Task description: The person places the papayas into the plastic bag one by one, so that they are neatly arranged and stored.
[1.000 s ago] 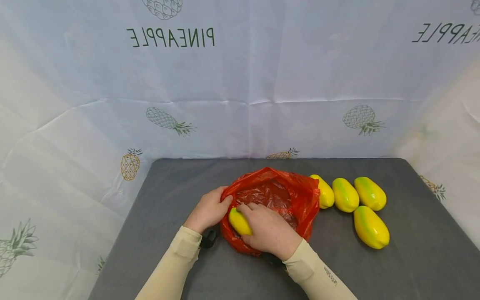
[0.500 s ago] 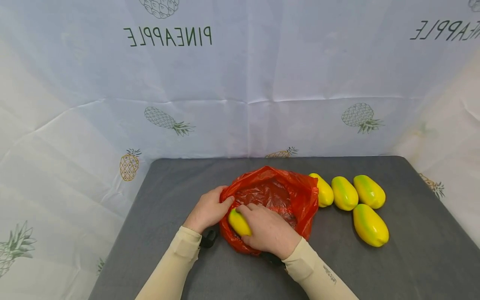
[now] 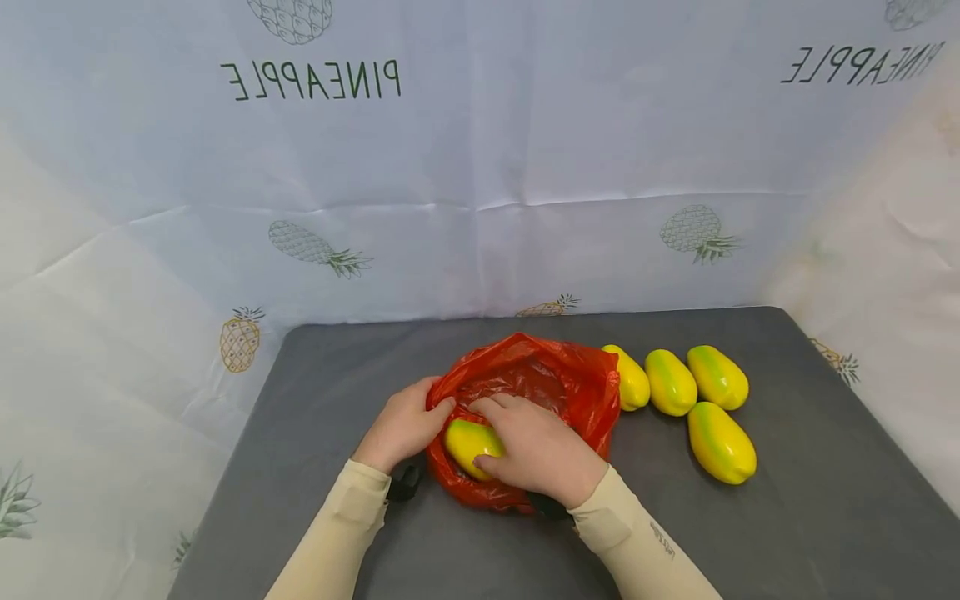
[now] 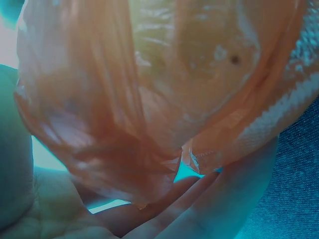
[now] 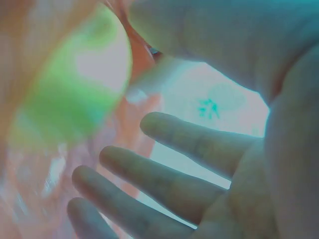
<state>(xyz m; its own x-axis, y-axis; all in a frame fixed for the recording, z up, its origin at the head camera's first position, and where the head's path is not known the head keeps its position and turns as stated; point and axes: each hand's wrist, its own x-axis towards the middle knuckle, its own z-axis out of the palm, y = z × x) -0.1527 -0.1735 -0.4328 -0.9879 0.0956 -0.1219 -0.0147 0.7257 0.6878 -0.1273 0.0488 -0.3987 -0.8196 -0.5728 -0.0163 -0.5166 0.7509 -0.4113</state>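
A red plastic bag (image 3: 592, 392) stands with its mouth open on the grey table. My left hand (image 3: 401, 427) grips the left rim, thumb over the edge and fingers along the outside. Just inside the bag at its left lies a yellow-green mango (image 3: 468, 446). My right hand (image 3: 540, 446) is in the bag mouth beside this fruit. In the right wrist view its fingers (image 5: 169, 184) are spread, and a gap shows between them and the mango (image 5: 79, 74). The left wrist view shows the bag's thin film (image 4: 89, 99) close up above the palm.
Several more mangoes (image 3: 722, 443) lie to the right of the bag; the nearest (image 3: 632, 379) is partly hidden behind its rim. The grey table (image 3: 810, 517) ends at the back against a white curtain (image 3: 487, 150) printed with pineapples.
My right hand has let go of the mango and its fingers have spread; the fruit now lies in the bag. My left hand stays on the rim. The head view has shifted slightly.
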